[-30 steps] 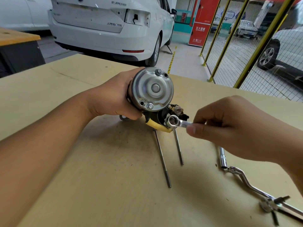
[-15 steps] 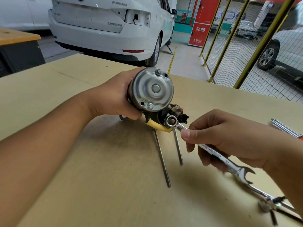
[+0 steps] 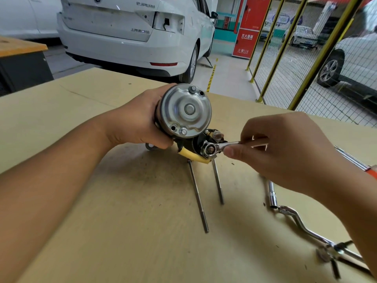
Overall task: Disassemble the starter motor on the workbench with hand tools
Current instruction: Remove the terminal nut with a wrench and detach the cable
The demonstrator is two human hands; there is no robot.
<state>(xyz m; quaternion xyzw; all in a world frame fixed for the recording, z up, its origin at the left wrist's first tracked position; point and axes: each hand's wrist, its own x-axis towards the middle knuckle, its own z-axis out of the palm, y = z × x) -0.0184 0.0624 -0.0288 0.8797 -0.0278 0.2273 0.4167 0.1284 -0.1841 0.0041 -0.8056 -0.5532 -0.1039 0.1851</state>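
Fingers [image 3: 231, 153] of the right hand [image 3: 285, 154] are pinched around the shank of the wrench [image 3: 222, 145], thumb underneath and the rest curled over the top, so that hand has a firm hold on the tool. Compared to half a second ago the handle has swung up: it was angled down toward the near right with the open-jaw end poking out below the palm, and now it runs pretty much level out to the right, with the hand lifted along with it. The ring end is still seated on the nut [image 3: 210, 148] at the terminal stud, so that end hasn't gone anywhere.

Left hand [image 3: 134, 123] hasn't budged, it's wrapped around the body of the starter motor [image 3: 184, 111] from the left side, thumb tucked under near the mounting ear, holding it just above the tabletop [image 3: 81, 221] with the shiny end cap facing the camera. Wrist is straight, forearm coming in from the near left. Right forearm comes in from the near right with the wrist bent back a bit.

Yellow sleeved lead [image 3: 193, 156] hangs under the solenoid end. Two long through bolts [image 3: 199, 198] lie on the tabletop just near of the motor, pointing at the camera. Further right there's a speed brace with a socket [image 3: 272, 196] on it, and I think some more tools at the right edge, but that part is too blurry to call.
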